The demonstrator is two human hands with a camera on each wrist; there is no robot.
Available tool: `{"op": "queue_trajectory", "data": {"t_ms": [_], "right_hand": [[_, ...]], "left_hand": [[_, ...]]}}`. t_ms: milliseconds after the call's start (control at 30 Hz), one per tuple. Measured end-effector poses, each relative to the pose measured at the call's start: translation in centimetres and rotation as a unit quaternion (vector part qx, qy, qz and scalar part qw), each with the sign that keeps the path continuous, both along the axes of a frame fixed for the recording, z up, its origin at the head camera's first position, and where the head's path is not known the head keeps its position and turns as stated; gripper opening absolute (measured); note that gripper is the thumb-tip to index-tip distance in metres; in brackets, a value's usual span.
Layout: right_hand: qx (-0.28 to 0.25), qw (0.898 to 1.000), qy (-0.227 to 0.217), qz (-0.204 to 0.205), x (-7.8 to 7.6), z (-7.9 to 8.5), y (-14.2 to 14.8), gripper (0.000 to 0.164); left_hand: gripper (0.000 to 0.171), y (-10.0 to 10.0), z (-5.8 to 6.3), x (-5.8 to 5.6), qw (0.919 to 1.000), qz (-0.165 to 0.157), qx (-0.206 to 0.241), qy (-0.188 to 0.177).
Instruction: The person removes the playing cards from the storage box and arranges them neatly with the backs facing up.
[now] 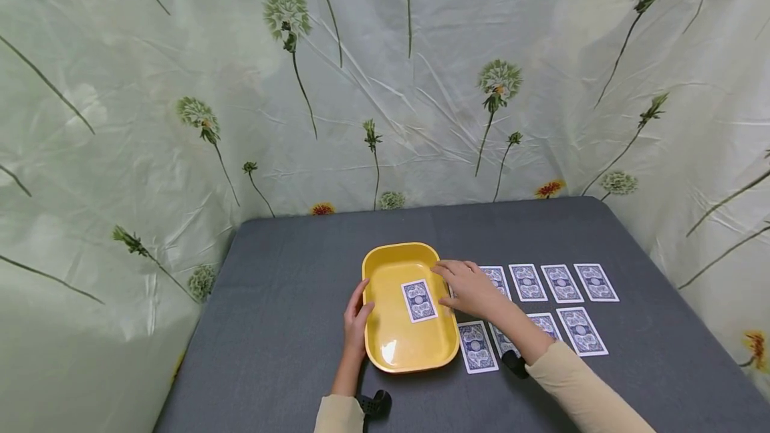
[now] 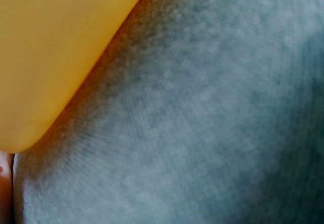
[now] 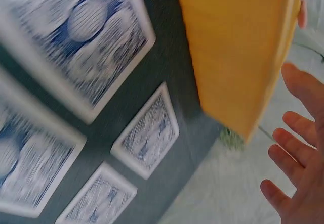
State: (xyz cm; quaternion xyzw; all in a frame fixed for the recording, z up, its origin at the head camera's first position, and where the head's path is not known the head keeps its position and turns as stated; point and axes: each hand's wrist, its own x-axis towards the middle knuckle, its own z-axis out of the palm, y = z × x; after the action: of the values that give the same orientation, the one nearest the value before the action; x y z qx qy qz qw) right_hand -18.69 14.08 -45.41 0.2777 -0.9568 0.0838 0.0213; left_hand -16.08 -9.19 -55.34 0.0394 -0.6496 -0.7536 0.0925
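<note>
A yellow tray (image 1: 385, 346) with rounded corners sits on the dark cloth, and one blue-and-white playing card (image 1: 419, 301) lies in it, patterned back up. At the tray's left side my left hand (image 1: 355, 323) holds the rim, its thumb lapping over the edge. My right hand (image 1: 472, 286) is over the tray's right rim, fingers spread and nothing held. In the right wrist view its fingers (image 3: 296, 155) are extended beside the tray wall (image 3: 235, 42). The left wrist view shows mostly the tray's side (image 2: 61, 47) and cloth.
Right of the tray, two rows of face-down playing cards (image 1: 582, 331) lie on the dark tablecloth (image 1: 289, 326); my right arm partly covers some. A floral curtain (image 1: 421, 99) hangs behind the table and along its sides.
</note>
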Motion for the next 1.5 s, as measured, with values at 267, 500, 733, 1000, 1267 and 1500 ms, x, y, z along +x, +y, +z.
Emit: {"op": "queue_trajectory", "data": {"t_ms": [267,500,733,1000,1267,1500], "right_hand": [[0.042,0.995,-0.073,0.047,-1.3,-1.6,-2.5,0.087],[0.146,0.985,-0.069,0.061,-2.2,-1.5,-4.0,0.095],[0.236,0.967,-0.075,0.062,-3.1,-1.5,-5.4,0.106],[0.291,0.952,-0.072,0.057,-3.6,-2.7,-6.5,0.104],[0.270,0.956,-0.097,0.055,-3.2,-3.0,-6.9,0.105],[0.171,0.975,-0.121,0.068,-2.2,-2.6,-6.5,0.089]], "left_hand": [[0.045,0.0,-0.2,0.0,0.9999,-0.006,0.003,-0.012],[0.045,0.0,0.0,-0.2,1.0000,-0.005,0.001,0.000],[0.046,-0.1,0.2,-0.2,0.9999,-0.006,0.004,0.007],[0.045,-0.2,0.0,0.0,1.0000,-0.008,0.003,-0.001],[0.045,-0.3,-0.2,0.0,0.9999,-0.012,0.002,0.001],[0.046,-0.2,-0.1,0.0,0.9998,-0.017,0.006,0.003]]}}
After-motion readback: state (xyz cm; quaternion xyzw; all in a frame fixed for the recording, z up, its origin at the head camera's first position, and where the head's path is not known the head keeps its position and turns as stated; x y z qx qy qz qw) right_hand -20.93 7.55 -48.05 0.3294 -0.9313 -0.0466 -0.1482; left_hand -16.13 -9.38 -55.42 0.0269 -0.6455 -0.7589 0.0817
